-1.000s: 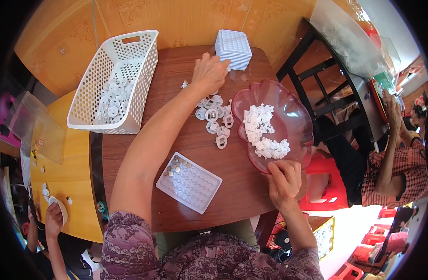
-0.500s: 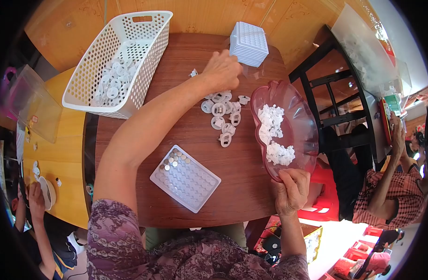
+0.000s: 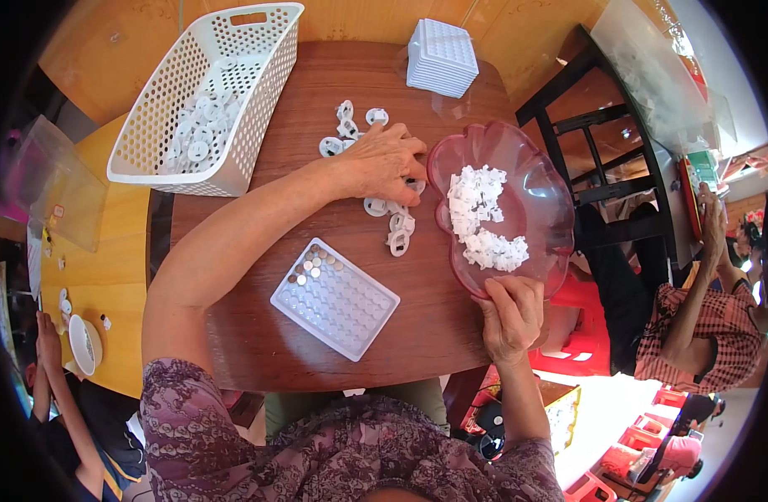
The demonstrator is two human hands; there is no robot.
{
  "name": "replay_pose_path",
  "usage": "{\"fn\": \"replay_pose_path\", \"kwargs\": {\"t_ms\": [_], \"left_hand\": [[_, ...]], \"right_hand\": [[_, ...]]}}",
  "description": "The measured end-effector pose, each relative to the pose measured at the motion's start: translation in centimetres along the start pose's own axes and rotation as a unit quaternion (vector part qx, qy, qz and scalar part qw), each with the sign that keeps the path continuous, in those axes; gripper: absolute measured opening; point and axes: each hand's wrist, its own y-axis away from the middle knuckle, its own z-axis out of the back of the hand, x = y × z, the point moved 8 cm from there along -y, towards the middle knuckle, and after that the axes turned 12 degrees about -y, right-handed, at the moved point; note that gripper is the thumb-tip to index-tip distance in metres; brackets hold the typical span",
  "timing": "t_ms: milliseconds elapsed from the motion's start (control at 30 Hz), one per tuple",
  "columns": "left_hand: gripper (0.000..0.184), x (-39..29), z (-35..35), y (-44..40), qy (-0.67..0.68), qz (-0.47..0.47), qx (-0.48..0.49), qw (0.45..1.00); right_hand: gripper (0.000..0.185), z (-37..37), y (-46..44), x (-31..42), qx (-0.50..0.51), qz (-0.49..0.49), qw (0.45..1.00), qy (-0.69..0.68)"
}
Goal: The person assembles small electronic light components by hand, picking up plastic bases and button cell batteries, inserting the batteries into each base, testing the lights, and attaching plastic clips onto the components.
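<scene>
My left hand is over the middle of the brown table, its fingers spread and bent down on the pile of round white plastic parts, partly covering them. My right hand pinches the near rim of the dark pink, flower-shaped bowl, thumb and fingers together on the edge. Small white pieces lie heaped in the bowl's left side. Nearer my body sits a pale dimpled tray with several small round discs in its upper left corner.
A white perforated basket of white parts stands at the back left, a stack of pale trays at the back. Left is a yellow table with a bowl and a person's arms. A person in a checked shirt sits at the right.
My left hand has come nearer from beside the tray stack and spread over the white parts, several of which now lie to its left. My right hand still holds the bowl's rim.
</scene>
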Motion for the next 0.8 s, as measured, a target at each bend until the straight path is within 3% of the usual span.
{"fn": "replay_pose_path", "kwargs": {"t_ms": [100,167,300,367,400,467,500,567,667,800], "left_hand": [[0.04,-1.2,1.5,2.0,-0.013,-0.038,-0.067,0.997],[0.043,-1.6,1.2,2.8,0.002,-0.015,0.027,1.0],[0.044,-1.3,2.8,3.4,0.011,-0.005,0.02,1.0],[0.044,1.6,3.5,2.6,-0.046,0.098,-0.037,0.993],[0.044,2.4,2.9,2.4,-0.047,0.098,-0.041,0.993],[0.043,4.1,3.7,2.0,-0.165,0.147,-0.149,0.964],[0.043,4.6,3.9,1.6,-0.165,0.147,-0.148,0.964],[0.041,6.8,2.2,1.0,-0.099,0.229,-0.036,0.968],[0.039,6.0,1.4,1.3,-0.052,0.205,0.019,0.977],[0.036,3.9,1.3,2.5,-0.044,0.167,-0.004,0.985]], "right_hand": [[0.029,-0.2,0.1,0.1,-0.001,0.008,1.0,0.004],[0.03,-0.1,0.2,0.1,-0.002,0.014,1.0,0.005],[0.03,0.0,0.0,0.1,-0.007,0.004,1.0,-0.001],[0.03,0.0,0.0,0.2,-0.008,0.002,1.0,-0.002],[0.029,-0.3,-0.1,0.4,-0.007,0.001,1.0,-0.002],[0.029,-0.2,-0.3,0.5,-0.008,0.002,1.0,-0.002],[0.028,-0.3,-0.4,0.5,-0.007,-0.003,1.0,-0.005],[0.027,-0.3,-0.3,0.5,-0.003,-0.015,1.0,-0.009],[0.027,-0.2,-0.2,0.5,-0.002,-0.036,0.999,-0.02],[0.026,-0.6,-0.2,1.1,-0.01,-0.025,0.999,-0.025]]}}
